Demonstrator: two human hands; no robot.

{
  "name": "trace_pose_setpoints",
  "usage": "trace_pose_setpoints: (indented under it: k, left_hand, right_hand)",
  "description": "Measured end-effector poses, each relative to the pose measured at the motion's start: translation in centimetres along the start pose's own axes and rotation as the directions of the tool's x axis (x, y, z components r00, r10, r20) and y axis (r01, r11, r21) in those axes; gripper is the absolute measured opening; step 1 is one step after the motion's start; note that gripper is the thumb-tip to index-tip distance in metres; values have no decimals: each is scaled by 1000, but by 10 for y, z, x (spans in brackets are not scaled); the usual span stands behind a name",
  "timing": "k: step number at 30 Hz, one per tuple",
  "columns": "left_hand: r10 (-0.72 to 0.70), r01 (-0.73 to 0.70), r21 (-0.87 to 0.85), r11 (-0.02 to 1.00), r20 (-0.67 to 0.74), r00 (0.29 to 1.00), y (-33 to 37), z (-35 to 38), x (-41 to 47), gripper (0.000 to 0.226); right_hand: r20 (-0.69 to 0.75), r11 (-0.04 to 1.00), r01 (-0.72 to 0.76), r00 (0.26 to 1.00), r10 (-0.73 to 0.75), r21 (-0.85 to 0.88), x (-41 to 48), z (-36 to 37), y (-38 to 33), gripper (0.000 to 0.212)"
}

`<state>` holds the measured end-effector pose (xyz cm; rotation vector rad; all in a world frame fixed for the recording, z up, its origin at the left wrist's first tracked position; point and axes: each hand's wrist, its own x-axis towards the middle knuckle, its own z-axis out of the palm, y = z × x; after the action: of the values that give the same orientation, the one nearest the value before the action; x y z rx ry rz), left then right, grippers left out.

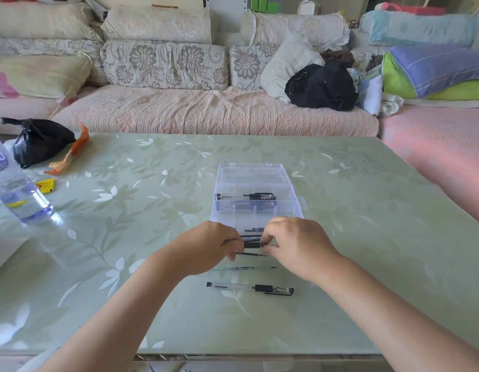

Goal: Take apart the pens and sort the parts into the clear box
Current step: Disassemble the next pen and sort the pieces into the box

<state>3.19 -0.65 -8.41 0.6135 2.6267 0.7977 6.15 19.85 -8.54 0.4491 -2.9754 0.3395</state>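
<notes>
A clear box (255,208) with its lid open stands at the table's middle; a whole pen (246,196) lies in its far compartment and dark parts show in nearer ones. Just in front of it both hands hold one pen (251,245) between them: my left hand (206,248) grips the barrel end and my right hand (297,245) pinches the black end. A thin refill (253,254) lies below the hands, a clear tube (243,268) nearer me, and a whole capped pen (250,288) nearest.
A water bottle (15,191) lies at the left edge, with a yellow packet (45,186), a black bag (38,140) and an orange wrapper (71,154) behind it. A sofa (206,108) with cushions runs along the table's far side.
</notes>
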Motion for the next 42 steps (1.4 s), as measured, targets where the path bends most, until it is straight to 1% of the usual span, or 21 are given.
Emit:
trace_pose_setpoints:
  k: [2,4,6,8,10,14,18,19,21,23,26,29,32,35,37,39,42]
  left_hand:
    - [5,-5,26,1000,13,1000,1,1,-1,16]
    - [30,-29,42,999,-20,999,0,3,-2,6]
    - [54,-52,35,998,-45,998,-2,4,-2,8]
    - [63,-62,10,998,-56,996,-3,3,-1,5]
    - [63,-63,-8,998,-57,996,-4,2,0,5]
    - [48,-48,0,999,-51,998,-5,1,1,9]
    - [16,-17,-21,1000,-25,1000,-5,0,2,19]
    - [21,-21,-30,999,-25,999,-5,1,2,18]
    - [49,-50,-13,999,-38,998,-5,1,1,6]
    - [80,-79,20,997,-62,995,-5,2,1,12]
    - [74,-73,18,997,-88,993,-4,2,2,5]
    - [41,-42,-11,999,-88,995,-2,0,2,21]
    - [33,-37,-31,999,-109,993,-2,-1,3,24]
    - [59,-57,18,998,-150,987,-1,-2,3,5]
    - [82,-71,64,995,-189,979,0,-3,3,10]
    - [70,-52,84,995,-227,971,1,-6,4,5]
    - [27,-4,112,994,-206,978,1,-7,4,19]
  right_hand:
    - [15,1000,-21,1000,21,9,-1,1,0,10]
    - [40,999,-40,998,39,32,-2,1,-1,11]
    - [81,998,-43,996,39,44,-3,1,-1,13]
    - [119,997,-40,992,32,66,-4,0,-1,15]
    - [126,995,-35,992,23,89,-4,-1,0,15]
    - [108,994,-52,993,42,92,-2,-4,2,14]
    - [82,994,-69,995,62,85,-2,-6,3,13]
    - [79,994,-71,995,64,83,-2,-6,3,13]
    - [74,994,-77,995,71,81,-2,-7,3,13]
    - [66,993,-84,995,79,86,-2,-7,4,13]
    - [44,992,-94,995,90,90,-1,-8,5,14]
    - [0,992,-83,996,84,96,0,-9,5,12]
    - [-61,995,-47,997,52,83,1,-10,5,8]
    - [-123,997,-33,992,42,70,4,-12,7,8]
    - [-154,997,-22,988,32,67,5,-12,8,9]
    - [-165,998,-14,986,25,66,6,-12,7,10]
    - [-168,998,-6,986,17,67,6,-11,7,10]
